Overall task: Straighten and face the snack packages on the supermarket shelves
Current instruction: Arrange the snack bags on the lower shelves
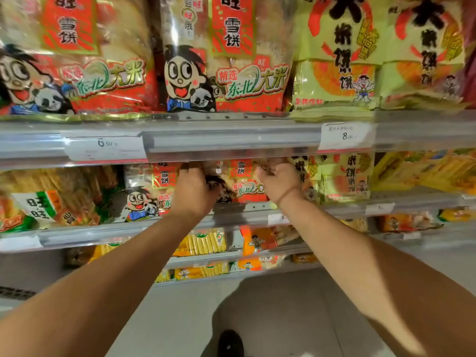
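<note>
On the second shelf (231, 217), just under the upper shelf's rail, a red rice-cracker bag (242, 181) stands between both hands. The left hand (192, 191) grips its left side, fingers curled over the top corner; the right hand (279, 182) grips its right upper edge. A second red bag (149, 191) of the same kind stands just left of it, and two yellow-green bags (345, 176) stand to its right. The held bag is red with a clear window, a cartoon face and green lettering.
</note>
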The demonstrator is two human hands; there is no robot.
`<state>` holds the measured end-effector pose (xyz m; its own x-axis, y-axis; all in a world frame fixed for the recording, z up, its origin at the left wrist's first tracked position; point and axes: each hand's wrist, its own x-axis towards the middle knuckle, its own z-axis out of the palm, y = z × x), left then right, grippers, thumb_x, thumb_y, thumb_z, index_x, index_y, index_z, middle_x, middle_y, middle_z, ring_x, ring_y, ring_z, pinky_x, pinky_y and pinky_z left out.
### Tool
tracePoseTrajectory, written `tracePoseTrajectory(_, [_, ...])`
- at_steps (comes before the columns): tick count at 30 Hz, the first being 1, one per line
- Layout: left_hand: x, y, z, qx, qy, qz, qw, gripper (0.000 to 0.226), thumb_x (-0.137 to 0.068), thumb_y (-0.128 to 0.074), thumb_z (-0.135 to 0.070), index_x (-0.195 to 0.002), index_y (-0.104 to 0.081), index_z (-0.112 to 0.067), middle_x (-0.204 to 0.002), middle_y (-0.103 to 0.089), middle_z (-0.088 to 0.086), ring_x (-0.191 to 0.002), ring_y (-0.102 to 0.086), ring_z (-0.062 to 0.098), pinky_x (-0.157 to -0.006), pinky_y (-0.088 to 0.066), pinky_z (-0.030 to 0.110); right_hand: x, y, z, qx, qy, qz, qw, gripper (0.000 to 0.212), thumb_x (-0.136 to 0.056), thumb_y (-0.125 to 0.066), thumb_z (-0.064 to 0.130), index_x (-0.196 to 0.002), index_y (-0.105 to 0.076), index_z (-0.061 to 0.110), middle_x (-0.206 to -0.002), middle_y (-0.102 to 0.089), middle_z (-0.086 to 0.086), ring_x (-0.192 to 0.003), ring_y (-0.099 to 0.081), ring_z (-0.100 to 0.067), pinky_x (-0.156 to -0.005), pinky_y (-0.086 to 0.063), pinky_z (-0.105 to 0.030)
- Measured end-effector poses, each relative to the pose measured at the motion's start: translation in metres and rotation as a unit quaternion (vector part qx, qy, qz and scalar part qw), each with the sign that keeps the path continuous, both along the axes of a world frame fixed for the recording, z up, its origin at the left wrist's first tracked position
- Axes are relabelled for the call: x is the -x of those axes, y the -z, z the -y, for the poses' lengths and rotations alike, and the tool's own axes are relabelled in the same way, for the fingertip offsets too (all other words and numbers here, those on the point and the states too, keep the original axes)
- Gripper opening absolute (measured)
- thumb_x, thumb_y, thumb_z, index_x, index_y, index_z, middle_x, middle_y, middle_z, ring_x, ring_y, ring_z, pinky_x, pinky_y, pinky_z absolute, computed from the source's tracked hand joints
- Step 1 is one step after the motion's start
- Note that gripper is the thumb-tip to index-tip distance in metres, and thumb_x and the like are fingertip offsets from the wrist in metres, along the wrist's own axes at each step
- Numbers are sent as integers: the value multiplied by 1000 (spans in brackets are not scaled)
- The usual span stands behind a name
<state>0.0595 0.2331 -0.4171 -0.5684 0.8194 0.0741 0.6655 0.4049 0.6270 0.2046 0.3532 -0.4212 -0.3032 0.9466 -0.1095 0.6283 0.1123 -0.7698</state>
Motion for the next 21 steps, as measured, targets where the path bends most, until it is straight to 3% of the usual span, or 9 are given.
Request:
tracePoseTrajectory(4, [-5,13,3,21,-3,53,998,48,-83,-70,-14,-125,-47,-7,-126,-52,19,-113,-53,34,-98,-47,43,3,19,-6,16,-5,-25,1000,33,-95,-58,15,-127,-57,7,-117,-64,-3,-107,-60,-19,-92,-47,-25])
tracePoseTrajectory(6, [-7,17,3,39,20,46,998,60,-85,-68,-14,-137,-40,-9,-135,-45,19,-118,-50,37,-98,-44,40,3,24,-10,4,9,-25,1000,40,-93,-56,7,-133,-51,7,-130,-60,-6,-116,-58,-22,-100,-46,-28])
tracePoseTrajectory(10, [-16,23,3,48,30,18,998,72,-86,-67,-13,-147,-29,-13,-145,-30,18,-127,-43,39,-106,-39,38,6,31,-8,-33,27,-27,999,42,-92,-57,4,-133,-47,3,-125,-59,-5,-110,-59,-19,-78,-38,-9])
tracePoseTrajectory(12, [-20,27,6,37,14,-77,996,67,-83,-66,-11,-143,-37,-11,-142,-29,20,-131,-35,40,-109,-36,40,3,35,4,-40,6,-51,998,50,-90,-55,0,-138,-39,8,-112,-53,3,-95,-57,-13,-72,-38,-12])
tracePoseTrajectory(14, [-25,33,9,47,42,-181,981,71,-80,-61,-9,-146,-35,-14,-147,-25,22,-136,-27,40,-110,-35,46,-4,43,22,-78,-40,-46,995,62,-88,-53,-3,-143,-34,18,-123,-47,4,-87,-58,-5,-61,-40,-4])
tracePoseTrajectory(15, [-28,37,11,73,76,-221,970,74,-80,-59,-10,-148,-31,-18,-154,-17,21,-141,-19,41,-112,-31,50,-9,48,32,-105,-69,-25,992,66,-88,-53,-4,-145,-33,22,-142,-37,2,-105,-57,-6,-65,-38,4])
tracePoseTrajectory(16, [-31,43,14,104,111,-247,957,75,-81,-57,-13,-150,-27,-21,-159,-7,18,-145,-11,39,-114,-25,53,-14,53,40,-129,-98,-2,987,65,-88,-52,-4,-145,-35,23,-157,-18,1,-132,-41,-14,-76,-31,10])
tracePoseTrajectory(18, [-35,55,19,161,155,-263,939,78,-86,-52,-18,-154,-15,-26,-162,14,12,-148,6,35,-117,-11,53,-23,62,51,-139,-140,36,980,60,-89,-49,-3,-144,-40,21,-162,9,-1,-148,3,-17,-106,-25,-5])
tracePoseTrajectory(21, [-32,64,20,225,167,-270,921,86,-90,-47,-20,-153,10,-29,-154,37,8,-145,26,31,-118,1,51,-32,66,57,-115,-170,92,974,64,-89,-49,-1,-148,-36,19,-161,18,-1,-148,12,-19,-118,-26,-35])
